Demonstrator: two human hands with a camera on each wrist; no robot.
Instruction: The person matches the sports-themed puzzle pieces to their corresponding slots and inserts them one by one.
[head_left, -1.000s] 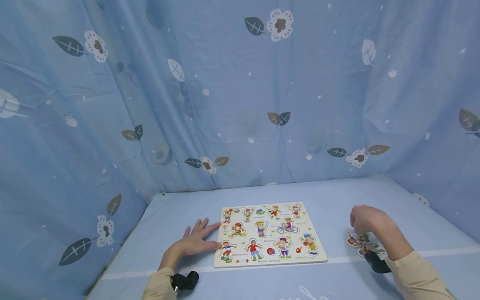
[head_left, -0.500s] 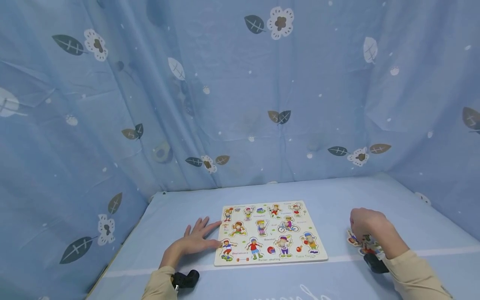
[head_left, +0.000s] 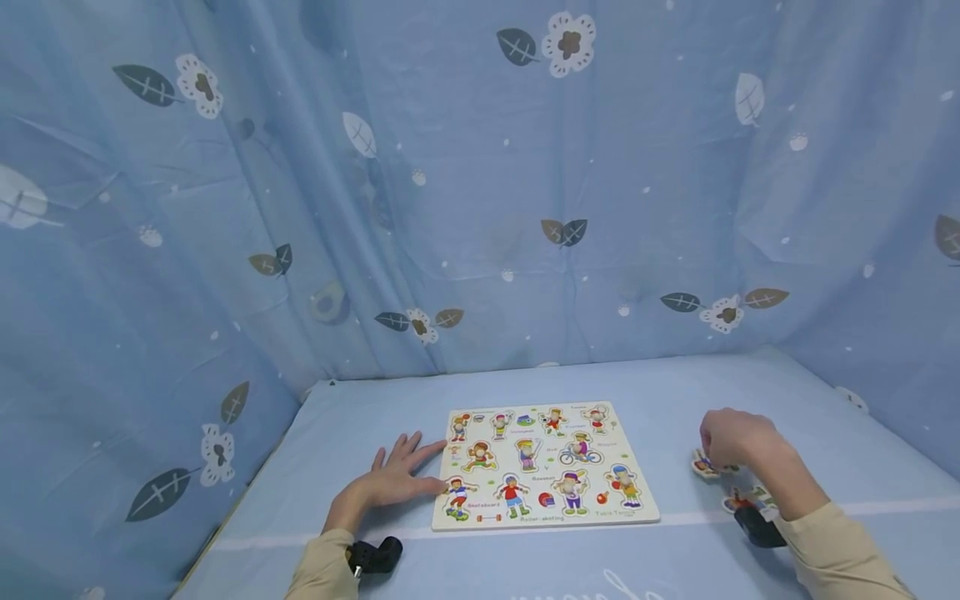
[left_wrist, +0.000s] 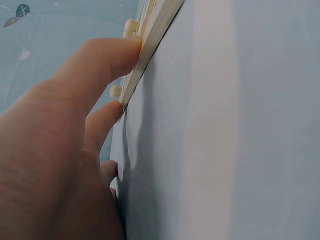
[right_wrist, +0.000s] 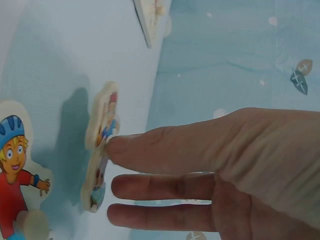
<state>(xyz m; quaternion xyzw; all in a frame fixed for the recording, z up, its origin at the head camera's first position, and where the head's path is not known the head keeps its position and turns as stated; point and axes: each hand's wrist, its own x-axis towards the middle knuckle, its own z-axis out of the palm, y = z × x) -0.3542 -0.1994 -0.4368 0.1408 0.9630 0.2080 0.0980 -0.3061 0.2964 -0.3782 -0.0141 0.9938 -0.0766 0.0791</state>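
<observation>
A wooden peg puzzle board (head_left: pixel 555 518) with cartoon sports figures lies in the middle of the table. At its left edge my left hand (head_left: pixel 397 477) has the fingers spread, thumb and index fingertip against the board's side (left_wrist: pixel 150 55). Over on the right, my right hand (head_left: pixel 738 437) is bent down over loose puzzle pieces. In the right wrist view its thumb presses at a small figure-shaped puzzle piece (right_wrist: pixel 92 192), pinching it, with a shadow beside it; the index finger is hidden behind the thumb. Pale round knobs (left_wrist: pixel 131 25) stick up from the board.
Another loose piece, a child in a blue helmet and red shirt (right_wrist: pixel 15 175), lies near the right wrist. The board's corner (right_wrist: pixel 147 20) shows farther off. A blue leaf-patterned curtain (head_left: pixel 480 183) hangs behind the table.
My right hand dips slightly, then rises a little. A gap has opened between the loose pieces beneath it. My left hand stays at the board's edge; the head view shifts slightly.
</observation>
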